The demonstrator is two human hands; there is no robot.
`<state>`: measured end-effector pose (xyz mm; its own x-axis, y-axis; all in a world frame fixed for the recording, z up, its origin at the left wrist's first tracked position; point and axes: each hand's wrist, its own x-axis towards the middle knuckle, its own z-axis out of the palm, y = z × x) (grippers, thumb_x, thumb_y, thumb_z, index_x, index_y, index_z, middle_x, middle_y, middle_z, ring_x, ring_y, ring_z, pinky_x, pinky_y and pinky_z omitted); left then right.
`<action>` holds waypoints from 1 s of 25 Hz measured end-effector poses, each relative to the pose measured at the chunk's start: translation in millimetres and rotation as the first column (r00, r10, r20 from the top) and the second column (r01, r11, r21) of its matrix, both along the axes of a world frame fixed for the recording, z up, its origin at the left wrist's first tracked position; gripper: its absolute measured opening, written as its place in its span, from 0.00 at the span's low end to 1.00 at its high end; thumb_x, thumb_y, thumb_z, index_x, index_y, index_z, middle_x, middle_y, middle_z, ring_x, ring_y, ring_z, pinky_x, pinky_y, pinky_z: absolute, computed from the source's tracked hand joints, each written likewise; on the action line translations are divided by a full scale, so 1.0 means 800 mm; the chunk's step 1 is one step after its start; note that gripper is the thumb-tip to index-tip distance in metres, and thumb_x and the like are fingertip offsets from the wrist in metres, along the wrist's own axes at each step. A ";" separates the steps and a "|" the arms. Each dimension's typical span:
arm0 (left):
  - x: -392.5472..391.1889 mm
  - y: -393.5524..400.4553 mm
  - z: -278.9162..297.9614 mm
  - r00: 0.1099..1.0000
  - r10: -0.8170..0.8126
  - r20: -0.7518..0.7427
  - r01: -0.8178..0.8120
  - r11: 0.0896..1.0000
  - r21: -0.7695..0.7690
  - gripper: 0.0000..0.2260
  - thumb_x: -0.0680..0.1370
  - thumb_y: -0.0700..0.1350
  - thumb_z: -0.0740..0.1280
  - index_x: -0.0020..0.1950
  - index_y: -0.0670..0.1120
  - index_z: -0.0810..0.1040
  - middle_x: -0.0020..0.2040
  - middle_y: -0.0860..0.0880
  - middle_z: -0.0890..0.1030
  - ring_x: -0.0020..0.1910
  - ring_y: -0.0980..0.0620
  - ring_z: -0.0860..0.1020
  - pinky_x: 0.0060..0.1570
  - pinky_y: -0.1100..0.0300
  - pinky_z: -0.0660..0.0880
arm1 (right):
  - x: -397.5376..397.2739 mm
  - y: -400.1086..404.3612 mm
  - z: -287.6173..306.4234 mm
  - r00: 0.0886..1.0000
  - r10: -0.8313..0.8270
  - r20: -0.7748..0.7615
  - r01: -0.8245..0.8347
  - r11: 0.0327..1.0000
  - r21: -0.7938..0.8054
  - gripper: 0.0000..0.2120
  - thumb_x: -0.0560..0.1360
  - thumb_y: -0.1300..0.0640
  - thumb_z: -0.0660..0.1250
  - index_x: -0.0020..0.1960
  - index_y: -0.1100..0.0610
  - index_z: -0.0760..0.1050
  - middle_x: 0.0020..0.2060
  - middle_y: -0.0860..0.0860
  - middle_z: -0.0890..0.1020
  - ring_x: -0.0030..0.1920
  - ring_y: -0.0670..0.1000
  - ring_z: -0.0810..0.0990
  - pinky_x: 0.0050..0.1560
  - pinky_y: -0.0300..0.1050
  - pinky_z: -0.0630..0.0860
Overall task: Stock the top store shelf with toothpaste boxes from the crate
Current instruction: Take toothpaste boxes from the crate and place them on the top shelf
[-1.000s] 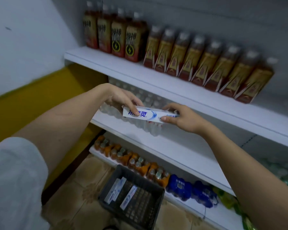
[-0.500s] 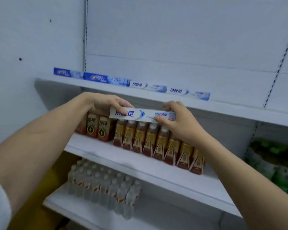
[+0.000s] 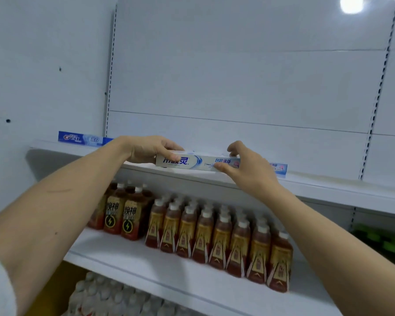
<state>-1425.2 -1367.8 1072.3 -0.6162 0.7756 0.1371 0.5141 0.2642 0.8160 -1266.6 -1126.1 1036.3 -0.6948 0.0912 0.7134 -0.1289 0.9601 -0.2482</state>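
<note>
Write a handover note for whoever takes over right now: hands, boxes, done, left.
Left hand grips the left end of the white toothpaste box; right hand pinches its right end.
The box is level at the front edge of the top shelf; whether it rests there is unclear.
Done: a Crest box at far left, another box behind the right hand.
Left: seat this box, release. Crate out of view.

water bottles (image 3: 114,295) cut off below, green items (image 3: 383,242) blurred

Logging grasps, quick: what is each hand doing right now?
Left hand: fingers curled round the left end of the white toothpaste box.
Right hand: fingers pinch the box's right end, at the top shelf edge.
</note>
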 end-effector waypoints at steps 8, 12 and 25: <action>-0.095 0.009 -0.005 0.932 0.210 -0.294 -0.242 0.967 -0.075 0.24 0.76 0.56 0.70 0.70 0.51 0.72 0.67 0.53 0.73 0.67 0.53 0.70 0.68 0.55 0.66 | -0.122 0.003 0.004 0.991 -0.067 0.119 0.069 0.998 -0.012 0.23 0.76 0.39 0.65 0.64 0.51 0.67 0.60 0.46 0.77 0.61 0.52 0.70 0.51 0.50 0.71; -0.131 0.017 -0.008 0.886 0.281 -0.369 -0.326 0.943 -0.065 0.23 0.77 0.57 0.69 0.70 0.52 0.73 0.67 0.53 0.73 0.67 0.51 0.71 0.68 0.55 0.65 | -0.169 -0.003 0.018 0.974 -0.081 0.210 0.089 0.996 -0.028 0.22 0.77 0.45 0.66 0.66 0.52 0.67 0.62 0.50 0.74 0.64 0.53 0.67 0.55 0.49 0.70; -0.143 0.045 -0.016 0.717 0.391 -0.577 -0.508 0.860 -0.049 0.20 0.82 0.46 0.61 0.74 0.45 0.69 0.73 0.43 0.67 0.69 0.44 0.69 0.66 0.56 0.65 | -0.202 -0.014 0.030 0.899 -0.093 0.428 0.125 0.991 -0.049 0.24 0.81 0.45 0.59 0.74 0.52 0.64 0.73 0.53 0.66 0.71 0.57 0.66 0.70 0.53 0.65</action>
<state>-1539.5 -1331.5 1059.4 -0.7704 0.4713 0.4294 0.6239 0.6958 0.3557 -1428.5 -1137.3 1060.0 -0.9124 0.2243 0.3423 0.1086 0.9392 -0.3258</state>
